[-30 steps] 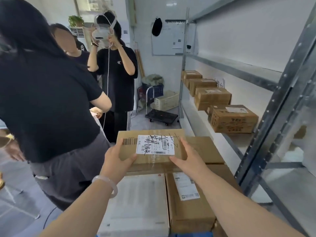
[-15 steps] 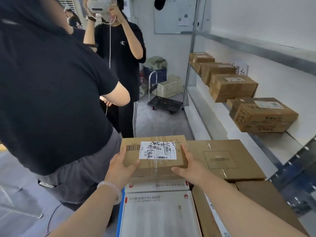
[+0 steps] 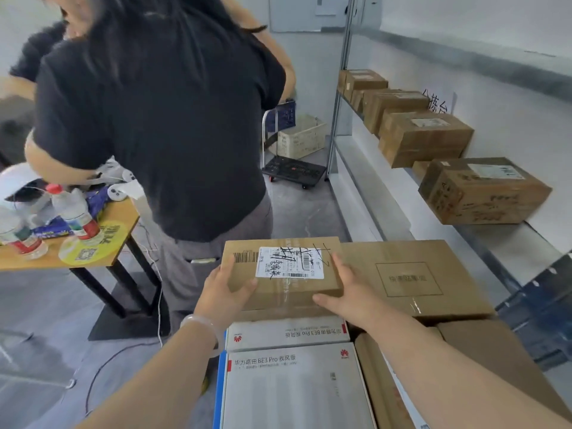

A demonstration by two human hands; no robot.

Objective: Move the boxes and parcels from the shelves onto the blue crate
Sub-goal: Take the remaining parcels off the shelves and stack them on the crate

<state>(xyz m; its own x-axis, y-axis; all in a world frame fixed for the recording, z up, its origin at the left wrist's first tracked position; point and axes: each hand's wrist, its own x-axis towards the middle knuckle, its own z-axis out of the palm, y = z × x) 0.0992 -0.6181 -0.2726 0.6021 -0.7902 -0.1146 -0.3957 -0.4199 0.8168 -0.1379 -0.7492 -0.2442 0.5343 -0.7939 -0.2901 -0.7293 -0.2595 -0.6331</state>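
A small brown labelled box (image 3: 280,286) is held between both my hands at the far end of a stack of parcels. My left hand (image 3: 224,294) grips its left side with the thumb on top. My right hand (image 3: 346,287) grips its right near corner. Under and beside it lie two white boxes (image 3: 294,385), a flat brown box (image 3: 411,277) and more brown cartons (image 3: 495,354). A strip of the blue crate (image 3: 219,391) shows at the stack's left edge. Several brown boxes (image 3: 483,193) remain on the metal shelf (image 3: 501,243) at right.
A person in a black shirt (image 3: 161,119) stands close to the stack's far left. A wooden table (image 3: 120,218) with water bottles (image 3: 77,212) is at left. A folding trolley (image 3: 294,170) and a cream basket (image 3: 301,136) stand on the floor beyond.
My view has tilted down and swung left, bringing the wooden table into sight. The small labelled box stays in both hands over the stack. The person in black has turned away.
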